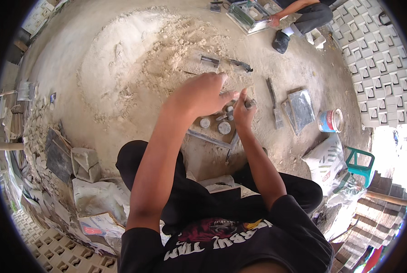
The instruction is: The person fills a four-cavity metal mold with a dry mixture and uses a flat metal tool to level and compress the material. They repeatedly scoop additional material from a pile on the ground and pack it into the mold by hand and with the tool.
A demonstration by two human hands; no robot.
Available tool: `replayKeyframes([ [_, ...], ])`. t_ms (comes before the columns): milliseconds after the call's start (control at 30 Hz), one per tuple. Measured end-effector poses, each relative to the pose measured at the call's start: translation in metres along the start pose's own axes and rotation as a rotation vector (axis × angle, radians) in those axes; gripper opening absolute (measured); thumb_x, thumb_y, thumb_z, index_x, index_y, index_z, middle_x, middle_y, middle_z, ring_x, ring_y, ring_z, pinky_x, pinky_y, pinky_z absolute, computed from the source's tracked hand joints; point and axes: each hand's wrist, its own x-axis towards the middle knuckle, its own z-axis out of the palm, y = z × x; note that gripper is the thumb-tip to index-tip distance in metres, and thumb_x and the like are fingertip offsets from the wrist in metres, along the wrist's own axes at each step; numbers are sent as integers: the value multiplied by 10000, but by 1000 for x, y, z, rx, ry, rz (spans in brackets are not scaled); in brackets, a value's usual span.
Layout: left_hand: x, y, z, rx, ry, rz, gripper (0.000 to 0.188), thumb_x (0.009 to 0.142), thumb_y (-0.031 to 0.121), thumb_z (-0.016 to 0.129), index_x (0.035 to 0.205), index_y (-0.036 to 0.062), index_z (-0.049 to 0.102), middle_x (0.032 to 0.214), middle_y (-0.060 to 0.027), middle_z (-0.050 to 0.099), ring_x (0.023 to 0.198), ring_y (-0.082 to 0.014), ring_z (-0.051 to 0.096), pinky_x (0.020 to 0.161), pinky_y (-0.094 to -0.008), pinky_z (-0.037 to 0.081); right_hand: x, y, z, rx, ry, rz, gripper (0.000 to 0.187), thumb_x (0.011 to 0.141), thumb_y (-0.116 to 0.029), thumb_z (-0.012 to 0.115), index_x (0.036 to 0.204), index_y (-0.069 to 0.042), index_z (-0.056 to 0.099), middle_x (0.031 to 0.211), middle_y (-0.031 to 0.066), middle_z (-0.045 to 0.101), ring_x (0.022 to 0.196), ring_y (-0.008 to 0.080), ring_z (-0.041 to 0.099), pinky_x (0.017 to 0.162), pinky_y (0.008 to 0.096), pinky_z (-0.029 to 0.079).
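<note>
On the ground before me lies a rectangular metal mould frame (209, 138), with several round plugs, such as a grey-topped one (224, 128), inside it. Over the mould's far part is my left hand (199, 94), its thumb apart from the fingers and nothing visible in it; some fingers are hidden. Along the mould's right side, my right hand (244, 113) is closed around a short grey handle (250, 103), thumb pointing up. What that handle joins is hidden by the hand. Beyond my hands, a dark bar-like piece (240, 65) lies by the powder.
A broad heap of pale powder (117, 59) spreads ahead left. To the right are a trowel-like scraper (276, 107), dark flat plates (300, 109), a tin bucket (331, 120), a white sack (326, 157) and a green stool (361, 164). Another person's hand (274, 20) touches a second mould (248, 18).
</note>
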Motion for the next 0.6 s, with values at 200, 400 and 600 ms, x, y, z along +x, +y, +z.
replayKeyframes([
  [200,-1,0,3,15,12,-2,607,940,439,555,1312,-40,515,1216,-256,610,1145,-376,582,962,-425,467,-11,-9,-6,53,-14,31,524,1026,-355,506,594,-63,453,567,-70,373,561,47,322,474,295,258],
  [400,-2,-1,6,20,19,0,611,938,443,559,1314,-37,515,1228,-253,606,1153,-376,579,971,-426,461,-12,-15,-5,85,-50,21,473,1021,-341,524,646,-57,471,604,-59,398,586,50,321,484,292,265],
  [600,-5,-2,7,19,39,-2,601,936,440,565,1306,-31,526,1198,-252,618,1133,-371,590,954,-428,467,-12,-17,-9,58,-68,18,460,1026,-347,505,666,-60,490,589,-38,421,559,60,352,485,304,297],
])
